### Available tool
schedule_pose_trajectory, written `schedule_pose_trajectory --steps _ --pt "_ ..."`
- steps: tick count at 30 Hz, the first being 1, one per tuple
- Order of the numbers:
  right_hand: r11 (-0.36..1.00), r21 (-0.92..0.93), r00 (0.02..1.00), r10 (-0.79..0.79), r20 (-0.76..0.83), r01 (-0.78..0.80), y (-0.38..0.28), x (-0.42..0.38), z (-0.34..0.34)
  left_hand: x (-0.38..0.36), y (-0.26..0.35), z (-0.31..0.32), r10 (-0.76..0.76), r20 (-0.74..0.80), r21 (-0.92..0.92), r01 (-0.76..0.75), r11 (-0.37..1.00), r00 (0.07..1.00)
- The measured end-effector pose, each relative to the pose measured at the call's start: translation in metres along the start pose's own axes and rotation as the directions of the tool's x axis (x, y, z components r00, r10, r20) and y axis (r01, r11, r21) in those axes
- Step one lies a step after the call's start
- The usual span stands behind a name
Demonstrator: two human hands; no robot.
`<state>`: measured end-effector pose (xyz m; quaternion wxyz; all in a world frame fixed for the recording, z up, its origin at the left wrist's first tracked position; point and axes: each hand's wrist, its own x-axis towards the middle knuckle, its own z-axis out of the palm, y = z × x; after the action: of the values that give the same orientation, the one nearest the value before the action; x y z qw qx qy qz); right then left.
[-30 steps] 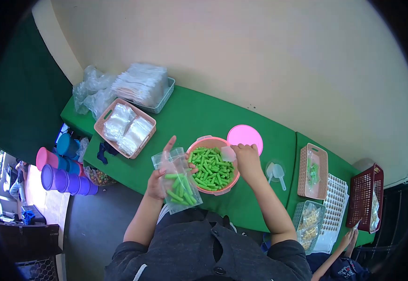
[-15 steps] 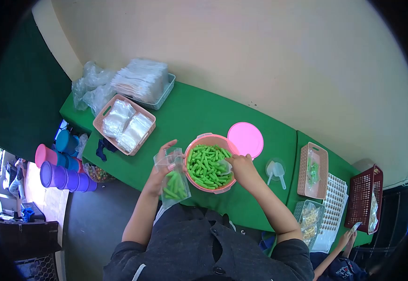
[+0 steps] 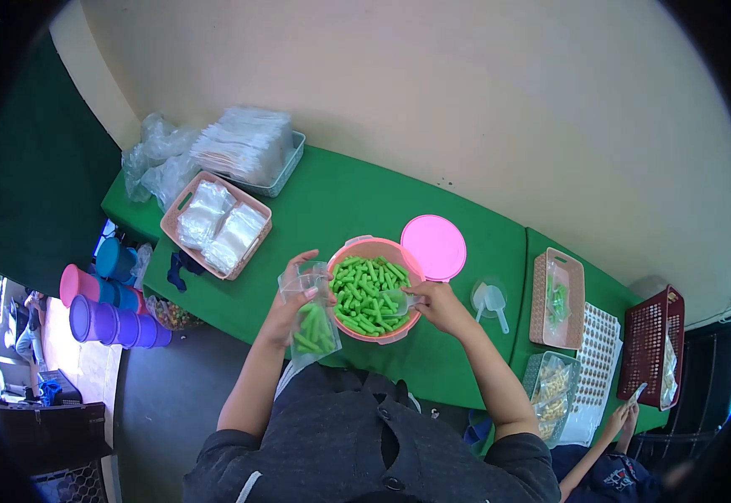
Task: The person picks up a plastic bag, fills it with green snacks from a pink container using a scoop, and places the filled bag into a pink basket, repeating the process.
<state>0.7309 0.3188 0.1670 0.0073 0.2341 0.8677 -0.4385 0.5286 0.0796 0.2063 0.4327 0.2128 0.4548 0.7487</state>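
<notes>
A green tabletop [image 3: 340, 193] carries a dark red basket [image 3: 644, 339] at the far right and a tan basket [image 3: 254, 251] of clear bags at the left. Between them, a coral bowl [image 3: 365, 247] holds plenty of loose green pieces [image 3: 357, 285]; a pink lid [image 3: 434, 248] lies off it, beside the rim, leaving the contents uncovered. The left hand [image 3: 284, 314] grips a clear pouch [image 3: 317, 329] near its top, partly filled with such pieces, at the bowl's edge. The right hand [image 3: 441, 307] grasps a clear scoop [image 3: 395, 302] among the pieces; its load is hard to tell.
</notes>
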Motion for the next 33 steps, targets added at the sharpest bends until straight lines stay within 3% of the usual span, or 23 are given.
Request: schedule_pose_trajectory --steps 2,6,8,12,14,18,20,24,26,27,29,33 --pt "0.947 -0.272 0.984 -0.176 0.015 0.174 -0.004 0.0 0.0 0.0 0.0 0.001 -0.011 0.031 0.018 0.011 1.0 0.999" --pt "0.94 -0.298 0.984 -0.176 -0.001 0.168 -0.005 0.004 0.0 0.0 0.002 0.002 -0.008 0.035 0.038 0.006 0.999 0.999" --pt "0.99 -0.099 0.995 -0.1 -0.023 0.097 -0.001 0.006 -0.004 0.0 0.001 0.0 0.01 0.036 0.021 -0.011 1.0 0.999" --pt "0.995 0.014 0.994 -0.094 -0.057 0.095 0.0 0.003 -0.016 -0.002 0.0 -0.006 0.033 0.024 0.034 -0.034 0.999 0.999" --pt "0.959 0.243 0.984 -0.114 -0.138 0.145 -0.003 0.002 -0.021 -0.002 0.0 -0.006 0.033 0.009 0.042 -0.033 0.999 0.999" --pt "0.971 0.176 0.982 -0.138 -0.129 0.159 -0.034 -0.009 -0.048 -0.001 -0.007 -0.012 0.023 0.054 0.211 -0.034 0.977 0.998" --pt "0.974 0.097 0.973 -0.193 -0.13 0.206 -0.059 -0.016 -0.061 -0.005 -0.002 0.0 -0.045 0.159 0.479 -0.037 0.877 0.986" --pt "0.97 0.031 0.97 -0.241 -0.038 0.242 -0.098 -0.027 -0.078 -0.008 -0.014 0.019 -0.012 0.249 0.563 -0.135 0.815 0.968" --pt "0.949 -0.065 0.951 -0.31 0.007 0.31 -0.115 -0.032 -0.08 -0.01 -0.008 0.031 0.024 0.276 0.735 -0.227 0.639 0.961" --pt "0.948 -0.065 0.95 -0.311 0.006 0.31 -0.121 -0.035 -0.08 -0.01 -0.009 0.033 0.024 0.277 0.735 -0.228 0.639 0.961" --pt "0.901 -0.273 0.938 -0.347 0.014 0.338 -0.13 -0.041 -0.077 -0.01 -0.011 0.036 0.101 0.315 0.822 -0.325 0.467 0.944" --pt "0.884 -0.309 0.933 -0.36 0.025 0.35 -0.137 -0.045 -0.067 -0.009 -0.014 0.041 0.226 0.418 0.818 -0.473 0.327 0.88"
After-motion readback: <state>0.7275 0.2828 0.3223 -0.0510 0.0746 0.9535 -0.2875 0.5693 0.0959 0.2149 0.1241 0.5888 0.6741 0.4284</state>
